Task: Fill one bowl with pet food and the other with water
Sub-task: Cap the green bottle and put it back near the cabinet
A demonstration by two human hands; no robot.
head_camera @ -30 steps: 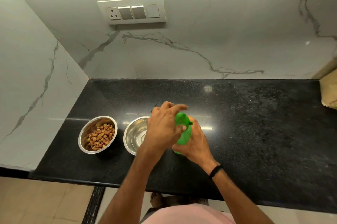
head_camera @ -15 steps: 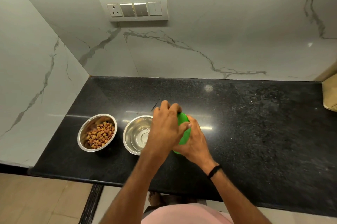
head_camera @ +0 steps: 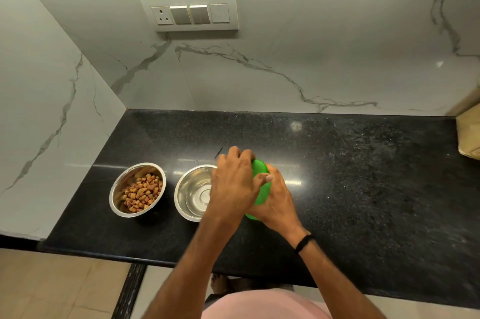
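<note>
Black shiny counter [head_camera: 363,188] fills the middle of the frame, with white marble walls behind it. Just below the middle, the green bottle [head_camera: 261,190] seems to rest on the counter, right beside the empty bowl [head_camera: 192,195]. The right hand [head_camera: 279,201] is wrapped round the bottle's body. The left hand [head_camera: 233,183] curls over its top (maybe to twist a cap, which is hidden). The bottle looks like smooth, bright plastic, so it may be slippery and a bit squashy. With water inside it is probably heavy. Holding it round the middle seems best. Left of the middle, the other bowl [head_camera: 122,181] has brown food bits in it.
</note>
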